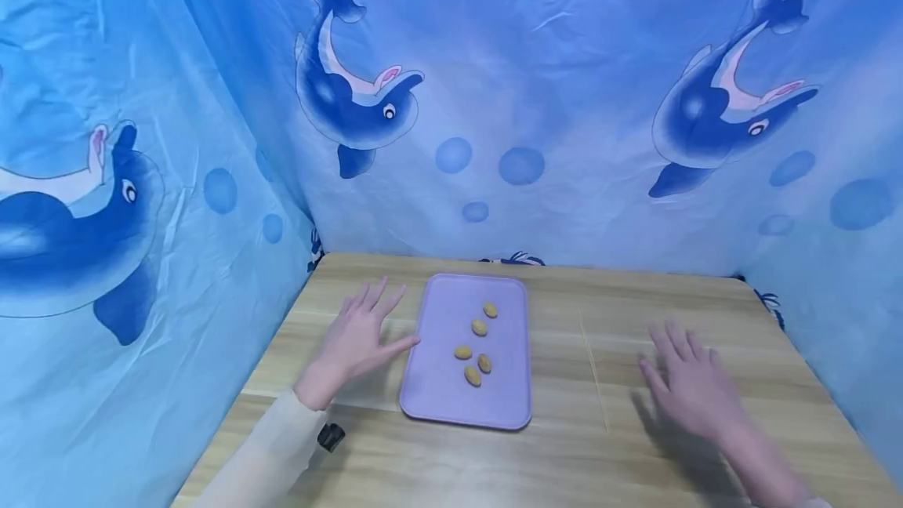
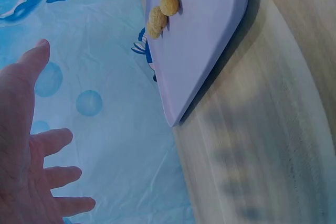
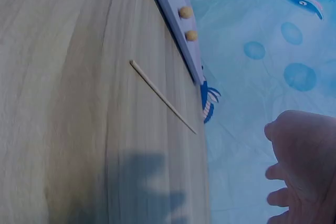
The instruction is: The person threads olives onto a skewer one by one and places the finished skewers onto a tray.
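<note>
My left hand [image 1: 356,339] hovers at the left side of a lilac tray [image 1: 437,402], fingers spread and thumb tip overlapping the tray's edge in the head view. Several small oval, yellow-brown, nut-like pieces [image 1: 473,375] lie scattered on that tray; their rough surface shows in the left wrist view. Over the table's right part is my right hand [image 1: 694,390], held above its own shadow with its fingers extended and nothing in it. Between the tray and the right hand lies a thin wooden stick [image 3: 164,98], like a single chopstick, flat on the table.
The wood-grain table [image 1: 543,461] is bordered at the back and sides by blue curtains [image 1: 451,61] printed with dolphins and bubbles. A small black object [image 1: 331,437] is at the left wrist, beside the light sleeve [image 1: 271,445].
</note>
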### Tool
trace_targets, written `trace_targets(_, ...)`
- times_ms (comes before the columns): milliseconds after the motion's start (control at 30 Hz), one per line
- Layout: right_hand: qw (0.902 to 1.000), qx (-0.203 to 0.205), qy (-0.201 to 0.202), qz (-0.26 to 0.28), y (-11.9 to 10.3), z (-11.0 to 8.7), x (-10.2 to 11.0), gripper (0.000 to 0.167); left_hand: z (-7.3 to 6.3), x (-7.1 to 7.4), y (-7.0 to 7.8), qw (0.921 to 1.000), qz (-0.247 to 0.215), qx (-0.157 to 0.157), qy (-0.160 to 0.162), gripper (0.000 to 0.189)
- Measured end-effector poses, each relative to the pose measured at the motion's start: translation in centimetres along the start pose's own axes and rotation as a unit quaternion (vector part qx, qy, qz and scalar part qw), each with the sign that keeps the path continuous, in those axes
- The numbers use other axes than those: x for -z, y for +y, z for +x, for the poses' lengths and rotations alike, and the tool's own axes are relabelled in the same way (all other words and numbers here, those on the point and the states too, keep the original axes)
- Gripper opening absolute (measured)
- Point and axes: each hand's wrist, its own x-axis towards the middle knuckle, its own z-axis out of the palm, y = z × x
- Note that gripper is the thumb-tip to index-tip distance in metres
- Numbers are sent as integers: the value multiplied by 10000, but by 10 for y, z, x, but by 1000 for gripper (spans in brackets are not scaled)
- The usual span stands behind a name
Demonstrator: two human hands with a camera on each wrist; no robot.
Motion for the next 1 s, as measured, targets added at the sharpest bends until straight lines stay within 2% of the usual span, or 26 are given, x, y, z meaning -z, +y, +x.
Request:
trace_targets(100,9998,-4,-123,-138,-8,1,-7,69,-1,-3,1,10000,-25,20,3,88)
trace_targets(200,9999,17,6,-138,-18,3,-14,62,0,-10,6,10000,-27,-96,-3,86)
trace_targets(300,9998,42,146,-84,-29,5,-21,47,6,-21,17,9988,-2,-481,-34,80)
trace_targets(400,9999,104,30,13,-39,6,-31,29,10,-33,30,9959,25,-896,-118,69)
trace_targets(633,9992,-2,-355,168,-52,1,-51,34,17,-54,57,9830,-66,-1774,-478,41)
trace_targets(767,9985,-134,-443,299,-53,0,-55,30,21,-63,66,9766,-118,-1968,-859,32)
trace_targets(867,9984,-183,-491,207,-53,-2,-53,23,23,-68,71,9724,-215,-2008,-1171,33)
trace_targets(1000,9978,-237,-614,-101,-51,-3,-49,15,23,-75,76,9697,-205,-2039,-1328,37)
